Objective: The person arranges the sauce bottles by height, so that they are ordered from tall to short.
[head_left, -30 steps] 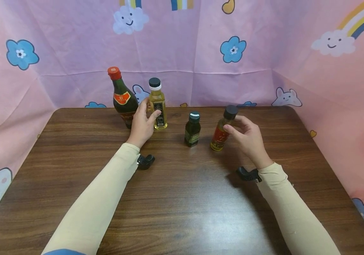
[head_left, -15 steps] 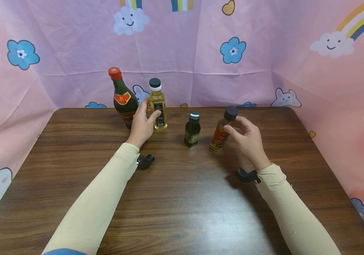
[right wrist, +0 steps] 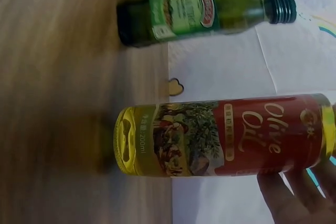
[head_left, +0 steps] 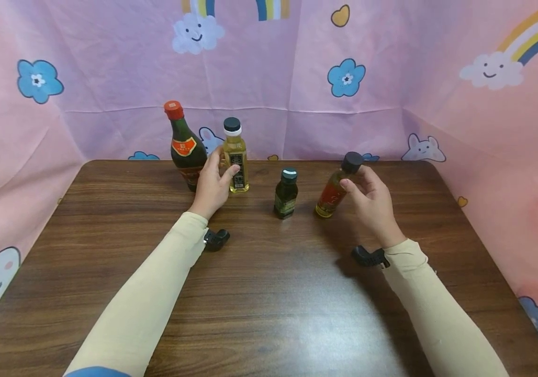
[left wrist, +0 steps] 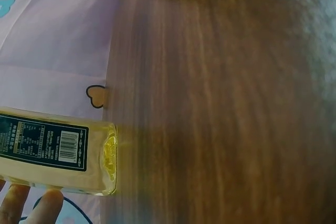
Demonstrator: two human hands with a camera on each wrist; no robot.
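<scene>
In the head view my left hand (head_left: 212, 186) grips a clear, square-sided bottle of yellow oil (head_left: 237, 167) with a black cap. Its barcode label faces the left wrist camera, and fingertips (left wrist: 50, 205) show along its side. My right hand (head_left: 373, 204) holds a red-labelled olive oil bottle (head_left: 332, 192) with a dark cap, which leans to the right. "Olive Oil" reads on that bottle's label in the right wrist view, where fingers (right wrist: 294, 198) curl against it. Between the two hands a small dark green bottle (head_left: 286, 195) stands upright on the table.
A tall dark bottle with a red cap (head_left: 186, 149) stands behind my left hand, partly covered by it. The brown wooden table (head_left: 269, 293) reaches back to a pink and purple patterned cloth (head_left: 259, 78), which also hangs along both sides.
My right hand has shifted slightly up and to the right, tilting the red-labelled olive oil bottle further right. The left hand keeps its hold, and the whole head view has shifted a little.
</scene>
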